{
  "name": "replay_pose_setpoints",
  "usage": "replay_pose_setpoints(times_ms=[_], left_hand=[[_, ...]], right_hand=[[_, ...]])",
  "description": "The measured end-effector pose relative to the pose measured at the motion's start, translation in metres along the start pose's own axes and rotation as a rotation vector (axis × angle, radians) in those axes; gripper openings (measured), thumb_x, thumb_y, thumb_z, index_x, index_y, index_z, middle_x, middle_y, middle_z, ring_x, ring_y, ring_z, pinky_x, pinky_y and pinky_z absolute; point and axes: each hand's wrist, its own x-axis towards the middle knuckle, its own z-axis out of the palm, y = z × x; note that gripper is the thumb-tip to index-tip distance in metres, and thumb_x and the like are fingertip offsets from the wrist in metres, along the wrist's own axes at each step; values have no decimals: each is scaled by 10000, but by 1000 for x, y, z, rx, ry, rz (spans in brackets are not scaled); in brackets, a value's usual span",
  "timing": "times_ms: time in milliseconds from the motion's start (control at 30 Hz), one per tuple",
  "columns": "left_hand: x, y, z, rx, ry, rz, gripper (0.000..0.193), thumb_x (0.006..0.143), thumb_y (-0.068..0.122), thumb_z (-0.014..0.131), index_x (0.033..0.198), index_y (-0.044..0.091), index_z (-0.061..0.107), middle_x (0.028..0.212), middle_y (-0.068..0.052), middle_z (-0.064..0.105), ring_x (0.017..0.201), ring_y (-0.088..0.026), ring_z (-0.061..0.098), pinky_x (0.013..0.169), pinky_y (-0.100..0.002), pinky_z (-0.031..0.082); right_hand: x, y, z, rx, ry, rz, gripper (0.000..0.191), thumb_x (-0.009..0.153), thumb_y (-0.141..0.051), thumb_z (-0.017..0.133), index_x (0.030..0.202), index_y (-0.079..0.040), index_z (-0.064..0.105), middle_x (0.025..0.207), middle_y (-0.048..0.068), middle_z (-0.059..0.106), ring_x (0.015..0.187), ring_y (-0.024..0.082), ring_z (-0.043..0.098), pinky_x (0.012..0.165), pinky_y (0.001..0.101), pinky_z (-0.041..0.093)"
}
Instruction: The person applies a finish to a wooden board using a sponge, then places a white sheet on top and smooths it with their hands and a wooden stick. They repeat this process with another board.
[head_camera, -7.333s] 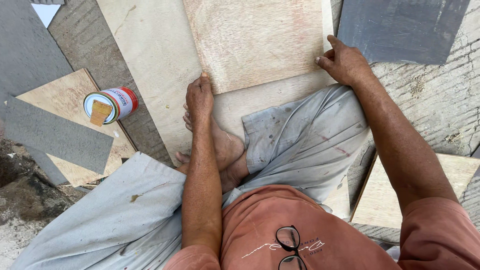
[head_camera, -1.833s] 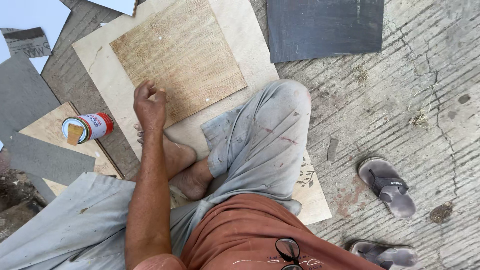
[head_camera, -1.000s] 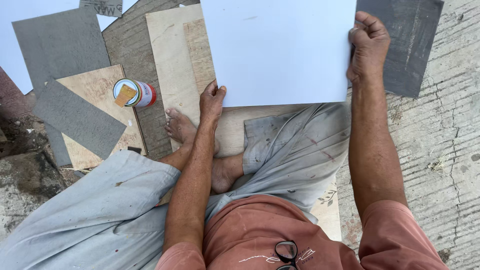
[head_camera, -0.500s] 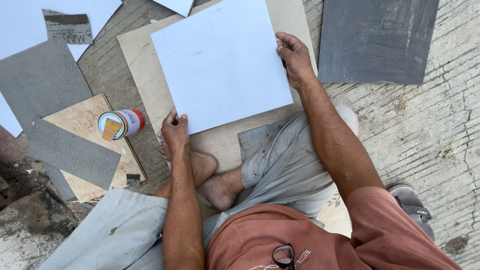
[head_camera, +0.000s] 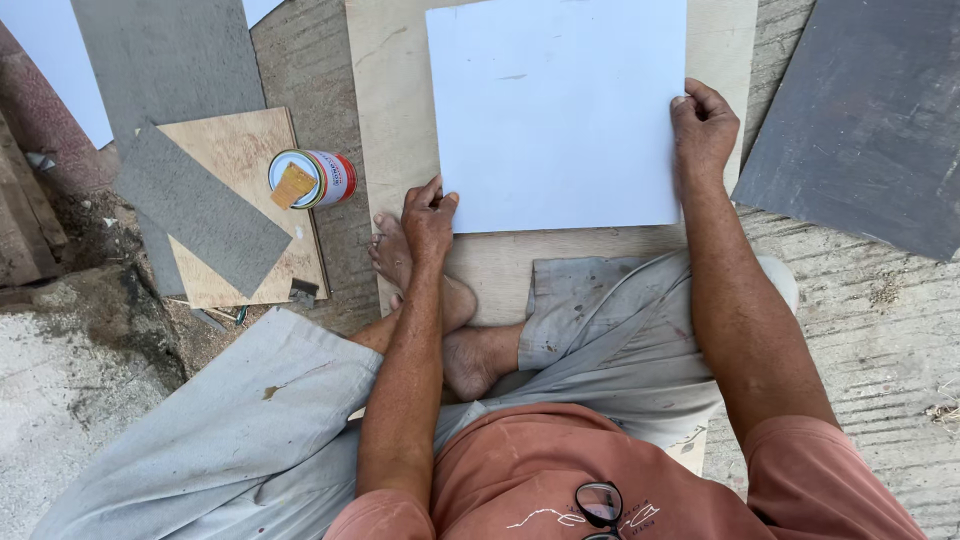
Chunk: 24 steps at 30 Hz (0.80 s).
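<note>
A white square sheet (head_camera: 560, 110) lies flat on a pale plywood board (head_camera: 392, 120) in front of my crossed legs. My left hand (head_camera: 430, 215) pinches its near left corner. My right hand (head_camera: 703, 125) grips its right edge, fingers curled over the top. My bare feet (head_camera: 440, 300) rest on the board just below the sheet.
An open glue tin (head_camera: 310, 178) with a small scraper on it lies to the left on a plywood piece (head_camera: 240, 150). Grey sheets (head_camera: 200, 210) lie over and behind that piece. A dark grey sheet (head_camera: 865, 120) rests on rough concrete at the right.
The white sheet has been brought over the glue-coated wooden square and turned square to the board. Both hands now hold it at its near corner and right edge.
</note>
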Motion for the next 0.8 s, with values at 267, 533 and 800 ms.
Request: replay_pose_setpoints(times_ms=[267,533,800], left_hand=[[-7,-13,6,-116,24,13,379,910,86,743,1286,55,710,1137,-46,614,1011,-164,634,922,-303,566],[-17,-11,8,-194,11,-16,356,901,10,736,1255,21,715,1100,-14,564,1009,-142,596,949,-280,569],[-17,-18,9,-216,14,-4,350,897,-39,723,1244,6,727,1078,-5,536,978,-139,587,920,-287,558]], right_hand=[[12,24,-1,-203,44,-70,291,929,-54,733,1219,-57,748,1110,35,663,898,94,615,874,223,596],[6,19,-9,-233,-26,-110,461,904,-77,769,1352,-70,661,1088,35,580,991,133,611,950,265,550],[2,28,-10,-231,-33,-245,373,909,-100,798,1266,-59,697,1113,43,637,994,134,688,918,259,609]])
